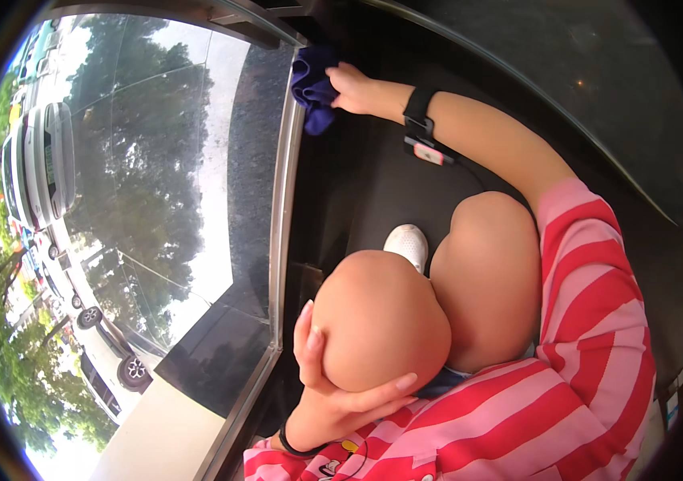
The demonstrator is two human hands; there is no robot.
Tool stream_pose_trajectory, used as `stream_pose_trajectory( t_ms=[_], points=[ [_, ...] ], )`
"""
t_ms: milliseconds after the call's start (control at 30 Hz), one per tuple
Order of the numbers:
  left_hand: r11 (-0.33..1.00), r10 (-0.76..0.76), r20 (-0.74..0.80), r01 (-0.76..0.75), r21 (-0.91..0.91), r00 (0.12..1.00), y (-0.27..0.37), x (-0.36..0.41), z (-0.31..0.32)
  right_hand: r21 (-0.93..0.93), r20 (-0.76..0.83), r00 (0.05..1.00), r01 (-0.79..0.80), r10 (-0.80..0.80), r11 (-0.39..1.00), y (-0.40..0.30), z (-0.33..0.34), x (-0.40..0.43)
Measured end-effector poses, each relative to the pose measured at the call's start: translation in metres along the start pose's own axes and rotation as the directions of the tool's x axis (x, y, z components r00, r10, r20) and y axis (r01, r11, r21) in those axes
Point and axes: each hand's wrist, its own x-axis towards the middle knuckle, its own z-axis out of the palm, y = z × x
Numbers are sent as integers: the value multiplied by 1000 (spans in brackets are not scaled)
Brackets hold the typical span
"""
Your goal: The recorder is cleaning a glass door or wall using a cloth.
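A crumpled dark blue cloth (312, 84) is held in my right hand (350, 89), touching the corner of a metal window frame (284, 198) beside a large glass pane (155, 162). That arm stretches forward, with a black strap and a small device (427, 144) at the wrist. My left hand (332, 391) cups my left knee (380, 318), fingers spread around it and holding no object. Its wrist bears a thin black band.
Dark floor (410, 189) lies around my white shoe (407, 245). A dark glossy panel with a curved edge (557, 108) rises at the right. Beyond the glass at the left are parked vehicles (47, 162) and trees, and a pale ledge (161, 430) runs below.
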Motion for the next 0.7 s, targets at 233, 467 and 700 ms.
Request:
stream_pose_trajectory(
  t_ms=[233, 467, 700],
  points=[
    [997, -20, -20, 22, 76, 1000, 8, -8, -12, -62, 99, 994, -46, 52, 997, 7, -3, 14],
    [996, 22, 15, -23, 92, 1000, 8, 4, -18, -142, 247, 890, -359, 384, 922, 68, 2, -35],
    [988, 67, -10, -65, 141, 998, 16, 5, -16, -33, 417, 734, -577, 536, 816, 84, 1, -60]
  ],
)
